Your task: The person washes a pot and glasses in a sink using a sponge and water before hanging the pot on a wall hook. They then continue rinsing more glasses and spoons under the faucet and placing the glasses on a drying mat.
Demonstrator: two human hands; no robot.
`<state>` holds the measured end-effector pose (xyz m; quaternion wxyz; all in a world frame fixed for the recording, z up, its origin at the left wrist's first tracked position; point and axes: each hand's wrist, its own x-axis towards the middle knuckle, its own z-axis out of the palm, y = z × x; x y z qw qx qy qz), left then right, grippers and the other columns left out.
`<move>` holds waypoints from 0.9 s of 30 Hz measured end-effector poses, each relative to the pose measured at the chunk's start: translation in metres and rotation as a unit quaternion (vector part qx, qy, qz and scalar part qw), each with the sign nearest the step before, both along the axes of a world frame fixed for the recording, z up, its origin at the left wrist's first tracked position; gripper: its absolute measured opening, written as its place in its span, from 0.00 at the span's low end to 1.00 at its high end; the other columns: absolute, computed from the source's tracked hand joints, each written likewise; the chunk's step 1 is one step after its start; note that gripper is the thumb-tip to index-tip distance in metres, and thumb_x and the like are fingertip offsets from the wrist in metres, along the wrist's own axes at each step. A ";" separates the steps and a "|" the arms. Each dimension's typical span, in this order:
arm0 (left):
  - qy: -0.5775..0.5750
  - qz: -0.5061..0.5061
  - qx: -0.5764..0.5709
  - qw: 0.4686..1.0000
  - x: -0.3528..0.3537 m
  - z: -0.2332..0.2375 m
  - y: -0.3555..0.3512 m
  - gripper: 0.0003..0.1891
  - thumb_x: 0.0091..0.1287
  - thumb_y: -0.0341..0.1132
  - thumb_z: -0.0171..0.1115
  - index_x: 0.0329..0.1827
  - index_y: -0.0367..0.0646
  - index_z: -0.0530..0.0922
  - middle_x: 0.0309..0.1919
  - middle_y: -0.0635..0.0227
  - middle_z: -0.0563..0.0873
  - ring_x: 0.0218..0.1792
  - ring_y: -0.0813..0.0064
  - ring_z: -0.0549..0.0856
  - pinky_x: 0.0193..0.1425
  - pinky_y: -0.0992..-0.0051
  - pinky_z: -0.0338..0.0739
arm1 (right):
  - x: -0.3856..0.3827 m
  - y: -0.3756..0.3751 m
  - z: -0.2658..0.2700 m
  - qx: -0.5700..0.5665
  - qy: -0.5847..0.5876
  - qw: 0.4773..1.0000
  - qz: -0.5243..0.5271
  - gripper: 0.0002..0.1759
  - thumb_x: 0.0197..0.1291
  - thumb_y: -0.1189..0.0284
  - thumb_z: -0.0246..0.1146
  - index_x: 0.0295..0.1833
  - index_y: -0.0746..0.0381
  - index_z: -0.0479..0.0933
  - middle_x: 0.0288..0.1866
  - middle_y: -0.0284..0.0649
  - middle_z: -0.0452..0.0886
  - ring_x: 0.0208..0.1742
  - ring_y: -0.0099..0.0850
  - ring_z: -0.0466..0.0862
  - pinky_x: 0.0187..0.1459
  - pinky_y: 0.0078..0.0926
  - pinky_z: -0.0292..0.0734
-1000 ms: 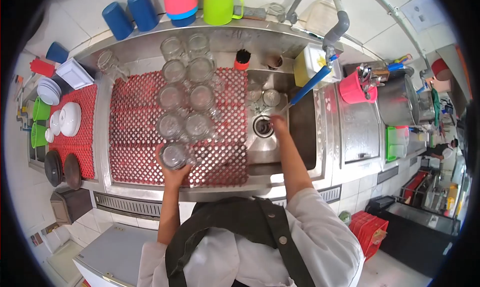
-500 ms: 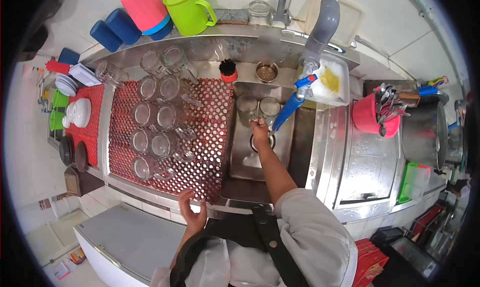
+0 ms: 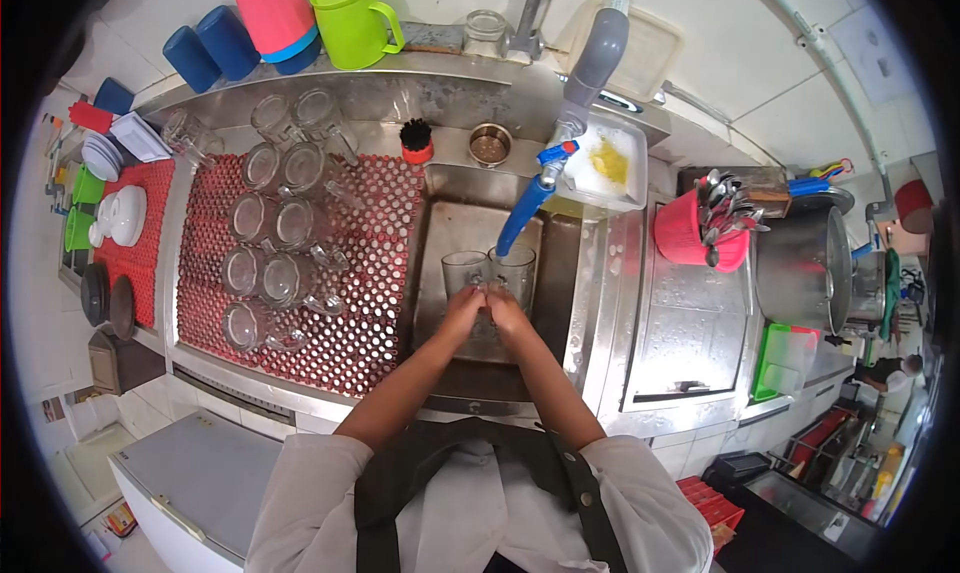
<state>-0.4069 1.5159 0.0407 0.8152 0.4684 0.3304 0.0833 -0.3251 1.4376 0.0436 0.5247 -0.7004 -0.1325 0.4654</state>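
Note:
Two glass mugs, a left mug (image 3: 462,273) and a right mug (image 3: 514,271), are side by side in the steel sink basin, below the blue tap spout (image 3: 522,218). My left hand (image 3: 465,305) is closed at the near side of the left mug. Close against it, my right hand (image 3: 504,307) closes at the near side of the right mug. The mugs' handles are hidden by my fingers. Whether water is running from the spout is not clear.
Several upturned glass mugs (image 3: 294,224) stand in rows on a red perforated mat (image 3: 372,273) left of the sink. Behind the basin are a black-bristled brush (image 3: 416,138) and a small metal cup (image 3: 490,145). A pink basket (image 3: 690,235) of cutlery stands to the right.
My left hand has come from the mat's front edge to the mugs, joining my right hand. The mugs are nearer to me, under the spout. The view has shifted a little.

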 end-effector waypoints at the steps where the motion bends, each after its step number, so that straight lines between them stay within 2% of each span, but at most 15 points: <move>1: 0.008 -0.001 -0.085 0.996 0.000 0.002 -0.001 0.15 0.60 0.41 0.52 0.40 0.37 0.74 0.34 0.70 0.80 0.37 0.78 0.78 0.45 0.78 0.70 | -0.001 -0.009 -0.006 0.021 0.027 0.999 0.001 0.14 0.53 0.70 0.48 0.37 0.68 0.74 0.33 0.46 0.78 0.36 0.36 0.77 0.39 0.31 0.69; 2: -0.003 -0.001 -0.143 0.990 0.001 0.006 -0.002 0.14 0.60 0.41 0.53 0.40 0.38 0.75 0.34 0.70 0.80 0.37 0.78 0.78 0.45 0.78 0.70 | 0.001 -0.010 0.000 0.045 0.055 0.997 0.003 0.15 0.53 0.69 0.47 0.36 0.70 0.74 0.33 0.49 0.79 0.35 0.39 0.78 0.38 0.33 0.70; 5: -0.015 -0.002 -0.288 0.957 0.004 0.015 -0.011 0.13 0.59 0.41 0.55 0.40 0.40 0.76 0.34 0.70 0.80 0.37 0.78 0.79 0.45 0.78 0.71 | 0.004 -0.014 0.022 -0.051 -0.056 0.990 0.121 0.15 0.50 0.71 0.49 0.37 0.70 0.74 0.33 0.52 0.78 0.36 0.41 0.78 0.38 0.33 0.70; 8: -0.038 -0.005 -0.355 0.934 0.014 0.016 -0.020 0.14 0.59 0.43 0.57 0.40 0.41 0.76 0.35 0.69 0.81 0.38 0.77 0.79 0.45 0.77 0.71 | 0.008 -0.012 0.040 -0.083 -0.140 0.965 0.204 0.15 0.46 0.74 0.51 0.40 0.70 0.73 0.36 0.46 0.78 0.39 0.35 0.78 0.41 0.29 0.71; 10: -0.098 -0.001 -0.365 0.926 0.016 0.004 -0.024 0.15 0.59 0.44 0.58 0.41 0.41 0.76 0.35 0.69 0.81 0.39 0.77 0.80 0.45 0.76 0.71 | 0.013 -0.015 0.035 -0.076 -0.157 0.958 0.226 0.15 0.45 0.75 0.52 0.40 0.70 0.73 0.36 0.50 0.78 0.40 0.40 0.78 0.43 0.32 0.72; 12: -0.073 0.017 -0.341 0.937 0.015 0.016 -0.025 0.15 0.59 0.44 0.58 0.40 0.42 0.77 0.33 0.70 0.81 0.37 0.78 0.80 0.43 0.78 0.72 | 0.014 -0.010 0.041 -0.105 -0.188 0.944 0.249 0.15 0.48 0.72 0.53 0.40 0.70 0.74 0.34 0.53 0.78 0.41 0.44 0.79 0.45 0.34 0.71; 15: -0.086 0.008 -0.282 0.955 0.019 0.012 -0.019 0.13 0.59 0.44 0.59 0.37 0.44 0.77 0.30 0.71 0.81 0.34 0.80 0.80 0.37 0.81 0.72 | 0.013 -0.013 0.089 0.029 -0.202 0.957 0.209 0.18 0.49 0.73 0.55 0.47 0.68 0.71 0.37 0.53 0.78 0.43 0.46 0.78 0.48 0.34 0.71; 17: -0.088 0.003 -0.240 0.967 0.019 0.012 -0.019 0.09 0.59 0.40 0.59 0.33 0.44 0.78 0.25 0.74 0.80 0.28 0.84 0.79 0.28 0.85 0.69 | 0.021 -0.019 0.130 -0.034 -0.278 0.919 0.276 0.17 0.49 0.75 0.55 0.46 0.68 0.72 0.34 0.48 0.79 0.38 0.39 0.79 0.43 0.30 0.72; 18: -0.076 -0.007 -0.193 0.978 0.020 0.016 -0.017 0.08 0.60 0.39 0.58 0.33 0.44 0.77 0.26 0.73 0.79 0.28 0.84 0.78 0.29 0.84 0.69 | 0.031 -0.025 0.142 -0.072 -0.318 0.895 0.304 0.16 0.49 0.76 0.55 0.46 0.68 0.72 0.32 0.45 0.79 0.36 0.36 0.79 0.40 0.28 0.73; 19: -0.066 -0.019 -0.147 0.987 0.020 0.020 -0.014 0.07 0.61 0.37 0.57 0.33 0.43 0.76 0.26 0.73 0.79 0.27 0.83 0.77 0.30 0.83 0.69 | 0.046 -0.032 0.133 -0.069 -0.220 0.938 0.260 0.18 0.51 0.76 0.58 0.49 0.66 0.71 0.30 0.40 0.78 0.33 0.26 0.78 0.36 0.22 0.73; 21: -0.081 -0.028 -0.077 0.993 0.020 0.014 -0.015 0.07 0.63 0.35 0.54 0.30 0.43 0.74 0.24 0.73 0.77 0.25 0.84 0.74 0.28 0.82 0.67 | 0.053 -0.015 0.180 0.005 -0.262 0.964 0.053 0.19 0.48 0.69 0.63 0.46 0.66 0.73 0.28 0.48 0.77 0.25 0.31 0.77 0.28 0.24 0.71; 22: -0.105 -0.024 -0.054 0.993 0.020 0.003 -0.019 0.08 0.64 0.35 0.53 0.27 0.43 0.73 0.22 0.74 0.75 0.23 0.86 0.72 0.26 0.82 0.66 | 0.055 0.000 0.201 0.054 -0.303 0.951 0.016 0.16 0.48 0.68 0.64 0.41 0.67 0.75 0.25 0.47 0.76 0.24 0.31 0.77 0.28 0.24 0.71; 24: -0.125 -0.042 -0.048 0.990 0.018 -0.002 -0.025 0.10 0.65 0.34 0.52 0.25 0.43 0.71 0.20 0.75 0.73 0.21 0.87 0.70 0.24 0.83 0.64 | 0.065 0.025 0.204 0.085 -0.341 0.935 0.039 0.14 0.49 0.68 0.64 0.38 0.68 0.75 0.24 0.43 0.76 0.24 0.28 0.77 0.29 0.22 0.71; 26: -0.114 -0.083 -0.080 0.987 0.013 0.003 -0.025 0.09 0.65 0.33 0.52 0.25 0.43 0.69 0.22 0.76 0.71 0.22 0.86 0.68 0.26 0.82 0.64 | 0.072 0.043 0.189 0.052 -0.327 0.930 0.158 0.13 0.53 0.72 0.62 0.42 0.70 0.74 0.28 0.38 0.79 0.25 0.21 0.77 0.29 0.17 0.72; 27: -0.118 -0.089 -0.063 0.987 0.012 0.005 -0.025 0.10 0.65 0.33 0.51 0.24 0.43 0.69 0.20 0.76 0.69 0.21 0.86 0.68 0.25 0.82 0.63 | 0.071 0.050 0.189 0.030 -0.310 0.937 0.157 0.13 0.53 0.72 0.62 0.42 0.70 0.74 0.27 0.38 0.79 0.26 0.21 0.77 0.29 0.17 0.72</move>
